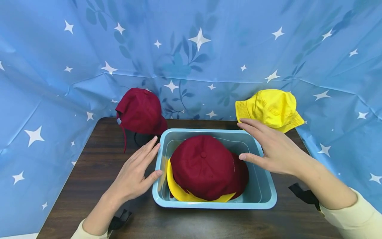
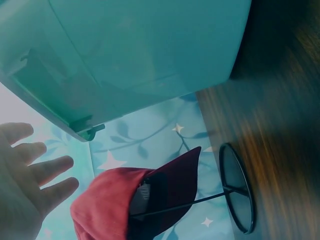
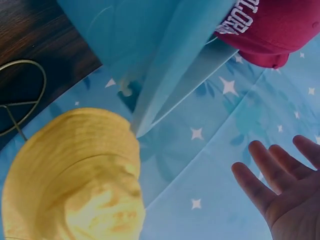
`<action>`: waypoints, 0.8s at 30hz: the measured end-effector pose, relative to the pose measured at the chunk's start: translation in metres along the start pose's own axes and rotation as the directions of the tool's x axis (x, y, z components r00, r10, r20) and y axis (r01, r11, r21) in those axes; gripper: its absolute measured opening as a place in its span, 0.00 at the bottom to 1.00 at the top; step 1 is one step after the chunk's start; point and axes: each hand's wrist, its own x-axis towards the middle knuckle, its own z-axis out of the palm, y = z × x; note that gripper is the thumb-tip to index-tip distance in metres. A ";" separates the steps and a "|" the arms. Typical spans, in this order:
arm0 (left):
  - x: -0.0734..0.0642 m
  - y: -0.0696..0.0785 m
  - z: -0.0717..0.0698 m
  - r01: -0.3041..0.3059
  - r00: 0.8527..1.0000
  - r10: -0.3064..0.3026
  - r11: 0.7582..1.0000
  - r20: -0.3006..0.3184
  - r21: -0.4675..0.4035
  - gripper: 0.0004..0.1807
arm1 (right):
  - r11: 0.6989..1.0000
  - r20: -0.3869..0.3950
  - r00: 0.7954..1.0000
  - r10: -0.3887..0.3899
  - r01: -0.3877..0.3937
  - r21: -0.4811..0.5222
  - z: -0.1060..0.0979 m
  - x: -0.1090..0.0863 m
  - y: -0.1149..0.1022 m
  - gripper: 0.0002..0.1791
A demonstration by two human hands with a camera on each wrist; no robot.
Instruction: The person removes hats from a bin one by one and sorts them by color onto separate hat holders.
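A light blue plastic bin (image 1: 215, 205) holds a maroon baseball cap (image 1: 203, 166), which lies on top of a yellow hat (image 1: 179, 192) whose brim peeks out below. My left hand (image 1: 134, 172) is beside the bin's left rim, fingers extended; whether it touches the rim I cannot tell. Over the right rim hovers my right hand (image 1: 274, 146), fingers straight and thumb apart, holding nothing. Behind the left hand, a second maroon cap (image 1: 140, 111) hangs on a black wire stand (image 2: 237, 187). A yellow bucket hat (image 1: 270, 109) is just behind the right hand.
The bin stands on a dark wooden table (image 1: 95, 166). A blue curtain (image 1: 185, 59) with white stars rises behind the table and along its sides. Under the yellow bucket hat, a wire stand (image 3: 42, 85) shows its round base in the right wrist view.
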 end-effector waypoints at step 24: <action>0.001 -0.003 0.015 -0.025 1.000 0.026 0.997 0.010 -0.080 0.38 | 0.997 0.194 0.980 -0.042 0.030 0.065 0.014 0.047 -0.035 0.50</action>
